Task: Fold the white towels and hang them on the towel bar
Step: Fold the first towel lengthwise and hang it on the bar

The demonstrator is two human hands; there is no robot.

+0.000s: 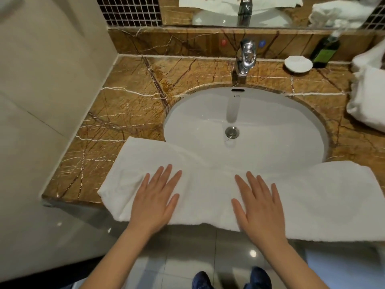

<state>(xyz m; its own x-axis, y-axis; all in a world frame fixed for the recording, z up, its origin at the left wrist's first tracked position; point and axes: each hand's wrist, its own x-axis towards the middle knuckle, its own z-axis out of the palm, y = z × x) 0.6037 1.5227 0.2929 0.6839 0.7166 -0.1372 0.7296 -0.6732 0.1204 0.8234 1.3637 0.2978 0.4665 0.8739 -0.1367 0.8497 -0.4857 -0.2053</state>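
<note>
A white towel (325, 197), folded into a long strip, lies across the front edge of the brown marble counter (129, 105); its middle sags over the near rim of the white sink (270, 130). My left hand (155, 197) lies flat on the towel's left part, fingers straight and spread. On the towel's middle, my right hand (260, 207) presses flat in the same way. More white towels (366, 97) are piled at the counter's right edge. No towel bar is in view.
A chrome tap (245, 57) stands behind the sink. A white soap dish (298, 63) and a dark green bottle (325, 52) stand at the back right. A mirror (270, 11) runs along the back, a beige wall (41, 80) closes the left. Grey floor tiles lie below.
</note>
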